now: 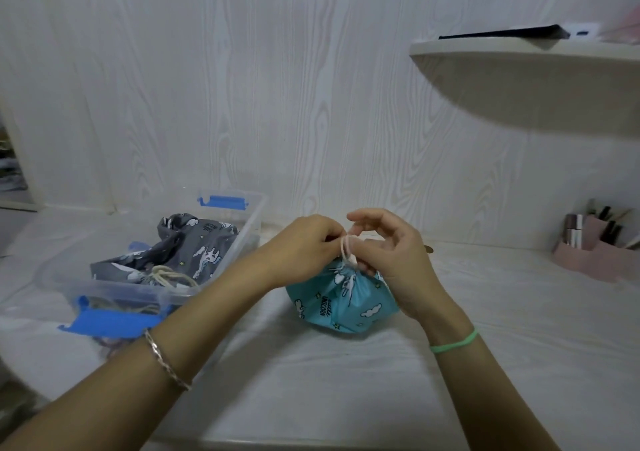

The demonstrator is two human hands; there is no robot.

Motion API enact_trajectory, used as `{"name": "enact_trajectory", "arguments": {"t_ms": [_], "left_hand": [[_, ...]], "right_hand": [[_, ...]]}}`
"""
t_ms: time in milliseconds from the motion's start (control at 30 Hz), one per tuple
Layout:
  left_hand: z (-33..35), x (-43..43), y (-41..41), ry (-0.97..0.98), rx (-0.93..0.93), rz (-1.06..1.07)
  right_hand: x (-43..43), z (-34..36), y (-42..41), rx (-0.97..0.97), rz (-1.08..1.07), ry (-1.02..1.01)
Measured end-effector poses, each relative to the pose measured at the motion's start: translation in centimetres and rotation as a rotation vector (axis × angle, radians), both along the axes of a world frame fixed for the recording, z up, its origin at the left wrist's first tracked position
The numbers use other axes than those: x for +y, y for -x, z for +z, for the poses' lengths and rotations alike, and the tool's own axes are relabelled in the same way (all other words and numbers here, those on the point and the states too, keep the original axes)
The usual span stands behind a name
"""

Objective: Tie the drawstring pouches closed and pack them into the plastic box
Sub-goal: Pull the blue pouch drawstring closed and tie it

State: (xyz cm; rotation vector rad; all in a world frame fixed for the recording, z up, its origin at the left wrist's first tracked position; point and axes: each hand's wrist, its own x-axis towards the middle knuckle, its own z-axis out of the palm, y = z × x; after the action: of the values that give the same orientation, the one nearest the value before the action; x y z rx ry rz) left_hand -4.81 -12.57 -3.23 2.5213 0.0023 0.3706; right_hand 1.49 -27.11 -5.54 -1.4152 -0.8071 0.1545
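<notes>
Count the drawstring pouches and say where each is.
2. The teal pouch sits on the table; the grey pouch lies in the plastic box. More may be hidden beneath it.

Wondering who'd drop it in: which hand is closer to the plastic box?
Left. The left hand is just right of the plastic box; the right hand is farther right, across the teal pouch.

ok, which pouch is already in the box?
Grey pouch, inside the box. Teal pouch is on the table, cord held by left hand and right hand.
</notes>
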Motion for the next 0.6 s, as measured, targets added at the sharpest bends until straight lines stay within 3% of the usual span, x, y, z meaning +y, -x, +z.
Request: {"name": "enact_trajectory", "arguments": {"t_ms": [367,500,600], "left_hand": [[0.2,0.3,0.1,0.024,-0.045,0.011],[0.3,0.9,0.4,0.043,-0.055,0.041],[0.4,1.1,0.6,0.119,-0.062,0.047]], "right_hand": [[0.0,0.4,0.0,0.020,0.032,-0.028],[-0.7,0.8,-0.9,0.433,0.115,-0.343],[-1.7,0.6,-2.2,0.693,0.023,-0.387]]}}
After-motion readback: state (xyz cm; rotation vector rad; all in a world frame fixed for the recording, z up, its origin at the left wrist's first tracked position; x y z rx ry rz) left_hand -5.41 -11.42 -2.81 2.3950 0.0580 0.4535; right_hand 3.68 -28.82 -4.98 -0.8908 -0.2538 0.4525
